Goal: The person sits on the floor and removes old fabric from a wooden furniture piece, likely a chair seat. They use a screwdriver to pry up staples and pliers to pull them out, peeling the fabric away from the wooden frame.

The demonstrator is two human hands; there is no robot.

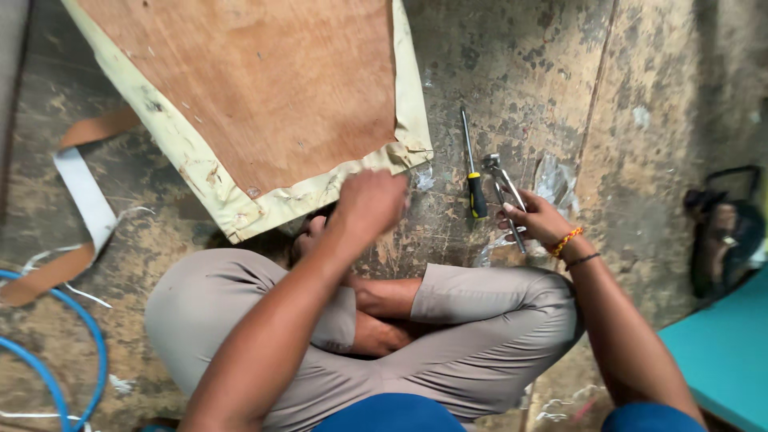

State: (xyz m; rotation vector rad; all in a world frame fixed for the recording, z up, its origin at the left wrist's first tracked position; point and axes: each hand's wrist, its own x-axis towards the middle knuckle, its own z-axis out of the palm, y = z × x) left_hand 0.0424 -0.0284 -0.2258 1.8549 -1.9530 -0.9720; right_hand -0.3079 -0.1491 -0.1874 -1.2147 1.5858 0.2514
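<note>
Down on the stained concrete floor [640, 96], your right hand [538, 218] closes around metal pliers [506, 196]; your blurred left hand [370, 202] steadies the cream-edged plywood panel [264, 88], grip unclear.

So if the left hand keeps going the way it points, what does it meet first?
Probably the cream fabric edge of the plywood seat board; the left hand already looks at it, though blur hides contact.
</note>
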